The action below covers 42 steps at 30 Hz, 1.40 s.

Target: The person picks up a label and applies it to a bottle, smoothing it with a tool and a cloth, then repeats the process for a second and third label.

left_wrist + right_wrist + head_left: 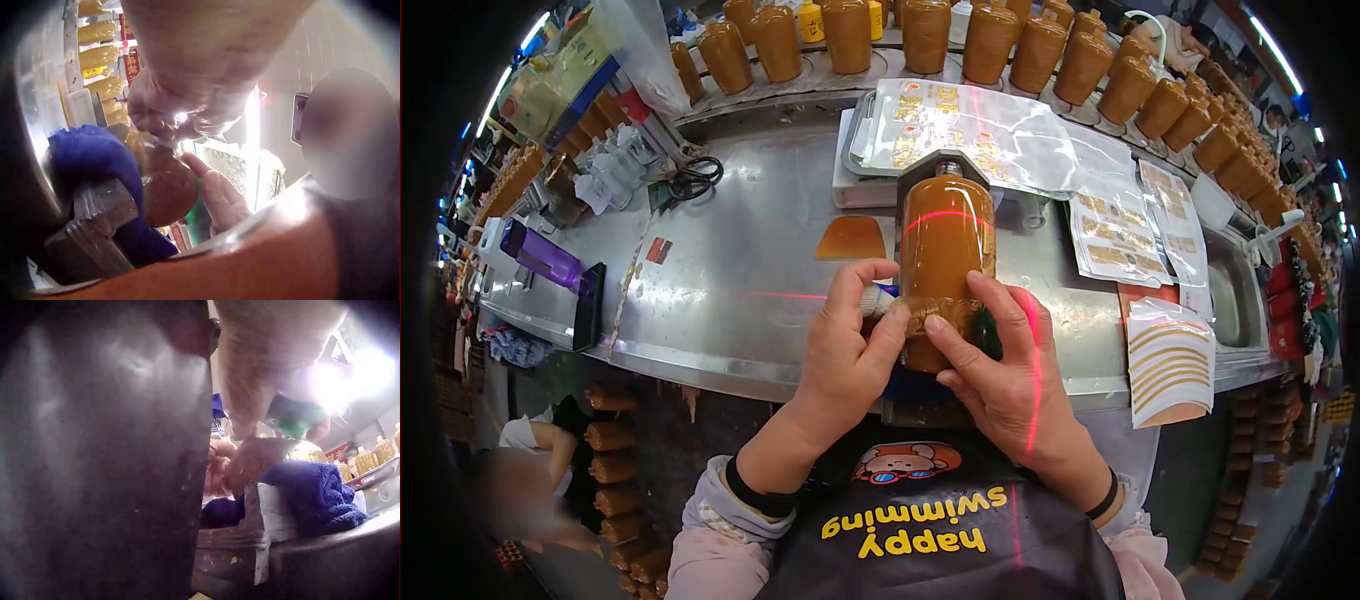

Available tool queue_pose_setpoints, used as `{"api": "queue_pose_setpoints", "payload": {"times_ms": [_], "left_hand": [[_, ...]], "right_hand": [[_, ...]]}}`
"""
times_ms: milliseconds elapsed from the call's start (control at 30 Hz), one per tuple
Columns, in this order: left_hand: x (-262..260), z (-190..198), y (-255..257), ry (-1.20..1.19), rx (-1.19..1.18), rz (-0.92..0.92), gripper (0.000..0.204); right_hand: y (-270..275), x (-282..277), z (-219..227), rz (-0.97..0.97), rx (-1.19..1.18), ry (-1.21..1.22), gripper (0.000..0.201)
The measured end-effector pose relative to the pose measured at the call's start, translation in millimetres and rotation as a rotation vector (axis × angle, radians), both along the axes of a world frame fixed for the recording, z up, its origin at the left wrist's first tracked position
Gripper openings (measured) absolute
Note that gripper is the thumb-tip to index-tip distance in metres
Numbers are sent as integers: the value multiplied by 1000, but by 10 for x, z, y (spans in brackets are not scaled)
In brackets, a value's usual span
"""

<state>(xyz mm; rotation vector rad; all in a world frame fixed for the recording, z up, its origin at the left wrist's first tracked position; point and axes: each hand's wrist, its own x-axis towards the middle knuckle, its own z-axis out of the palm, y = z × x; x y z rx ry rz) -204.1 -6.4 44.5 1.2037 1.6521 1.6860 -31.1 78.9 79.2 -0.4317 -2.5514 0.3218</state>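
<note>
A glossy brown bottle (pixel 945 240) lies on its side, its neck pointing away from me. Across its near part runs a clear decal strip (pixel 918 308) with gold print. My left hand (pixel 840 355) pinches the strip's left side, the thumb right at the bottle. From the other side, my right hand (pixel 1012 370) holds the strip with thumb and forefinger against the curved surface. Something green (pixel 294 417) shows beside the right hand's fingers. A white roundish thing (pixel 874 300) sits behind the left fingers. Blue towelling (pixel 100 156) pads the support under the bottle.
Printed gold decal sheets (pixel 1120 235) lie to the right, with a sheet of curved gold strips (pixel 1170 360) nearer. Scissors (pixel 695 178), a purple container (pixel 540 255) and a phone-like dark slab (pixel 588 305) are on the left. Brown bottles (pixel 847 35) line the conveyor behind.
</note>
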Motion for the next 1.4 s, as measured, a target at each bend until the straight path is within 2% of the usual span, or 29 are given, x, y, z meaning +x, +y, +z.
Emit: {"api": "queue_pose_setpoints", "payload": {"times_ms": [400, 533, 800, 1000, 1233, 1400], "left_hand": [[2, -4, 1, 40, 5, 18, 32], [4, -6, -11, -12, 3, 3, 32], [6, -102, 33, -143, 98, -10, 32], [4, -36, 16, 41, 46, 32, 32], [2, -40, 7, 47, 33, 23, 32], [3, -126, 28, 71, 106, 37, 32]], "right_hand": [[-1, -54, 64, -16, 11, -10, 54], [16, -58, 86, 32, 8, -8, 55], [26, -117, 84, -1, 38, 0, 52], [51, -105, 87, 44, 15, -1, 53], [40, -10, 22, -51, -46, 7, 50], [29, 24, -68, -12, -17, 35, 50]]}}
